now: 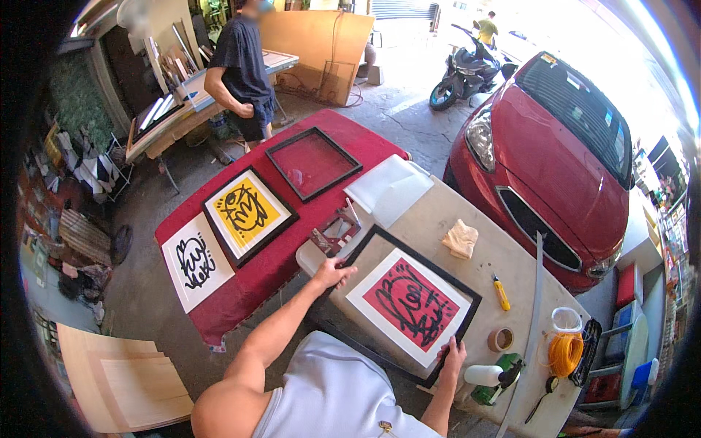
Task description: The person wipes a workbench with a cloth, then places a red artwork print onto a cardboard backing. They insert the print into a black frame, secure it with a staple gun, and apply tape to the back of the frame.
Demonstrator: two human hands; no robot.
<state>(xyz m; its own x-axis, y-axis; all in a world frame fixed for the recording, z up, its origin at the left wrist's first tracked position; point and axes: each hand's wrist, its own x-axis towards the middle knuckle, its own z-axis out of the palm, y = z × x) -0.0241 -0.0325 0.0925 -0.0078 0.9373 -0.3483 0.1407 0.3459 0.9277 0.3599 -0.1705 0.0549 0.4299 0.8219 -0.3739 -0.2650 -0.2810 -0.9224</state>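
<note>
A black picture frame (427, 260) lies tilted over the near part of the pale table. Inside its outline shows a red print with black brush lettering and a white border (411, 306), off-centre toward the frame's right side; whether it is fixed there I cannot tell. My left hand (334, 275) is closed around the frame's left edge. Gripping the near right corner is my right hand (453, 355), its thumb on top. A dark red stapler-like tool (334, 232) rests just beyond my left hand. By my right hand stands a white bottle (483, 375).
On the red cloth table (277, 281) lie a framed yellow print (248, 215), an unframed white print (193, 263) and another black frame (314, 162). A yellow cutter (501, 292), tape roll (501, 339), cloth (460, 239) and long metal ruler (531, 328) lie rightward. A person (244, 73) stands beyond.
</note>
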